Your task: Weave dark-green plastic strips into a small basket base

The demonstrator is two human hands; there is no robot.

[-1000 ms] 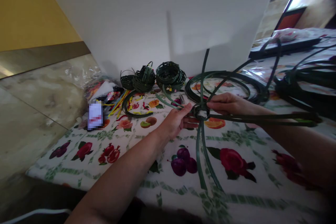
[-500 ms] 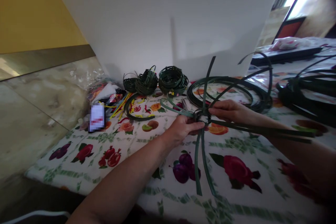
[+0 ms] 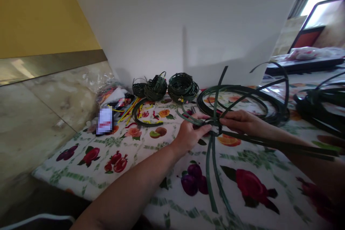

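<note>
A small woven ring of dark green strips point(image 3: 215, 128) is held above the table, with long strip ends spreading out on all sides. My left hand point(image 3: 190, 132) pinches the ring's left edge, thumb on top. At the ring's upper right, my right hand point(image 3: 237, 121) closes thumb and fingers on a green strip where it meets the ring. One long strip arches from there up and to the right. Two strip ends point(image 3: 211, 172) hang toward the near edge, another points up toward the wall, and a pair runs right beneath my right forearm.
Several dark green woven baskets point(image 3: 183, 87) stand by the white wall. Coils of green strip point(image 3: 272, 115) lie behind my right hand and at far right. Left are a smaller coil point(image 3: 137, 116), yellow strips point(image 3: 129, 110), plastic bags and a blurred card point(image 3: 105, 120). A fruit-print cloth point(image 3: 94, 183) covers the table.
The whole view has shifted, so everything sits slightly right and lower. Both hands keep their grip on the woven piece, with the fingers little changed.
</note>
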